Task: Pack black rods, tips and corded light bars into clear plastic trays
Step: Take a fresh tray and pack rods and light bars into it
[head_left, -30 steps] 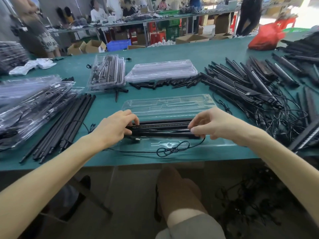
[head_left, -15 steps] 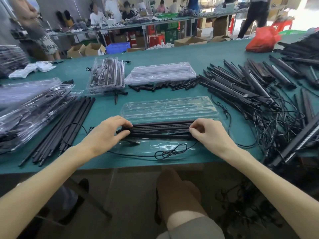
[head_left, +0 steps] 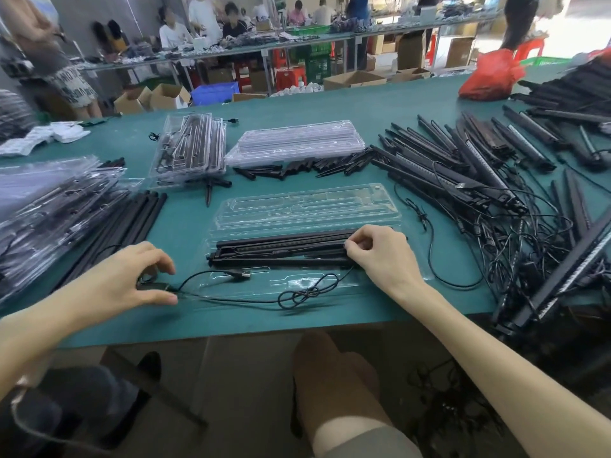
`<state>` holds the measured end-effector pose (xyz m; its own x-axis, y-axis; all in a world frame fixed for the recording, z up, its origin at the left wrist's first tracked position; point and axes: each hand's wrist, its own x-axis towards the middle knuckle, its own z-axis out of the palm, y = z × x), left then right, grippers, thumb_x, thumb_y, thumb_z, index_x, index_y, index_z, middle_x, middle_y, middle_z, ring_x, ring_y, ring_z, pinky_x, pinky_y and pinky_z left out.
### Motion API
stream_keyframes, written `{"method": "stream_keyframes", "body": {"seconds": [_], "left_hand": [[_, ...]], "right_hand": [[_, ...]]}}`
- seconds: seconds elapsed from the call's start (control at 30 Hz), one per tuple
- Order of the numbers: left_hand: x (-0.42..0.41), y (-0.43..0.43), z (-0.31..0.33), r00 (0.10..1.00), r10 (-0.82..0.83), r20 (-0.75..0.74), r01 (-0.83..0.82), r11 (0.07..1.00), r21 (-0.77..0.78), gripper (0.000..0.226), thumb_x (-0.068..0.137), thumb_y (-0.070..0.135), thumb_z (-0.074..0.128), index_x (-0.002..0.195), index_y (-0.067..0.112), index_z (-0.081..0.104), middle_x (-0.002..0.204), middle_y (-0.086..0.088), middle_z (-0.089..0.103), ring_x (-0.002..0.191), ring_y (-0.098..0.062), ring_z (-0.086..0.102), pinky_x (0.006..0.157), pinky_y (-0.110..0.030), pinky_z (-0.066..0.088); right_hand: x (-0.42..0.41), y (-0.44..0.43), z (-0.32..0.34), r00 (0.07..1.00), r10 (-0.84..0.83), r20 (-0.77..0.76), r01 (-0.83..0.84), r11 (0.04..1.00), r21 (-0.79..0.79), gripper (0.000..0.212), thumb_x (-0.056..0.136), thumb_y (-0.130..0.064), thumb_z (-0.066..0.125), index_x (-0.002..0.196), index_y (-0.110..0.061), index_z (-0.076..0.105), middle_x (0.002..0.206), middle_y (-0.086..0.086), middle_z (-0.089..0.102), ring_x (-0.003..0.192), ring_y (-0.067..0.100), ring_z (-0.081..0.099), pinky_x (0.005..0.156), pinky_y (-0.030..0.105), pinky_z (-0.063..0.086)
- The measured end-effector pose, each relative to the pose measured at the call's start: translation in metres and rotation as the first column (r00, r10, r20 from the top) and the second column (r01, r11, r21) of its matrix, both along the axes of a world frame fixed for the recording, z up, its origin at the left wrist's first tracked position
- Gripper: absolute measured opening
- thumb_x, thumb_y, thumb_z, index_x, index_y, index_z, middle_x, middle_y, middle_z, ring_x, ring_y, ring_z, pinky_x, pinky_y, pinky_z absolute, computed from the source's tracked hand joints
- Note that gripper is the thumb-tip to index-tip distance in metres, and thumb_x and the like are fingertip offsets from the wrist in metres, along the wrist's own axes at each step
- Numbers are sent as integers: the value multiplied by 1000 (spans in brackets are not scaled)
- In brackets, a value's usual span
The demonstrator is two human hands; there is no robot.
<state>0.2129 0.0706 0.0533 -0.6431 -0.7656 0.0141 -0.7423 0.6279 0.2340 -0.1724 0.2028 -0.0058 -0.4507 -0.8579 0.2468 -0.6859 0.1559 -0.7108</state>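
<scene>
Two hands on the job, well apart. The left hand (head_left: 132, 285) pinches a small black block on the cord (head_left: 304, 293) between thumb and fingers, low on the green tabletop (head_left: 330, 104), just left of the open clear tray (head_left: 307, 206). The right hand (head_left: 380, 256) has its fingers curled onto the right end of the black bars (head_left: 281, 251); how many it grips is hard to tell.

The bars lie lengthwise, side by side, in the near half of the tray. The far half is bare, with its moulded slots showing. The cord runs from the left hand along the tray's near edge and is knotted into a loose loop there. A USB plug (head_left: 243, 275) lies on the tray just below the bars.

- Behind the tray: a row of black tips (head_left: 314, 166), then a stack of empty trays (head_left: 294, 140).
- Left of that stack: a packed tray (head_left: 191, 147).
- Near left: loose black rods (head_left: 132, 223) side by side, touching a heap of filled trays (head_left: 49, 206).
- Right: a big tangle of corded bars (head_left: 479, 166).
- Far right: a red bag (head_left: 489, 77).
</scene>
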Motion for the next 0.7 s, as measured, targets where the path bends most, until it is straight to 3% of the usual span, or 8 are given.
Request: {"method": "stream_keyframes", "body": {"seconds": [0.13, 0.3, 0.43, 0.57, 0.7], "left_hand": [[30, -12, -9, 992, 3, 123, -7, 999, 31, 53, 52, 52, 90, 98, 46, 64, 104, 20, 58, 101, 10, 52, 84, -29, 45], [38, -26, -25, 998, -28, 51, 28, 1000, -5, 58, 58, 13, 97, 91, 47, 63, 98, 19, 57, 97, 8, 52, 81, -19, 40], [34, -31, -28, 998, -65, 13, 65, 996, -63, 56, 70, 5, 89, 89, 47, 57, 97, 21, 56, 98, 7, 51, 81, -32, 43], [27, -37, -14, 993, -60, -101, 49, 992, -113, 56, 74, -9, 81, 90, 40, 58, 94, 16, 63, 93, 2, 59, 84, -36, 49], [24, -40, 8, 998, -19, -66, 12, 995, -98, 47, 83, -5, 73, 93, 39, 59, 92, 16, 65, 90, -3, 61, 82, -41, 50]], "right_hand": [[0, -3, -2, 1000, -10, 6, 10, 1000, 8, 9, 90, -33, 64, 84, -29, 68, 73, -17, 66, 73, 2, 62, 66, 28, 48], [1, -1, -5, 999, -32, 1, 32, 999, -4, 8, 90, -34, 63, 83, -31, 67, 72, -17, 66, 71, 0, 61, 61, 27, 43], [1, 0, -5, 1000, -24, -7, 24, 1000, -3, 8, 91, -35, 64, 84, -31, 67, 72, -17, 65, 72, 0, 61, 63, 27, 44], [1, 0, -5, 1000, -13, -7, 12, 1000, -8, 7, 92, -34, 64, 86, -31, 67, 74, -19, 65, 74, 0, 61, 65, 27, 46], [0, 1, -3, 1000, -6, 12, 6, 1000, 5, 8, 92, -34, 64, 86, -30, 68, 76, -18, 66, 76, 2, 61, 69, 31, 50]]}}
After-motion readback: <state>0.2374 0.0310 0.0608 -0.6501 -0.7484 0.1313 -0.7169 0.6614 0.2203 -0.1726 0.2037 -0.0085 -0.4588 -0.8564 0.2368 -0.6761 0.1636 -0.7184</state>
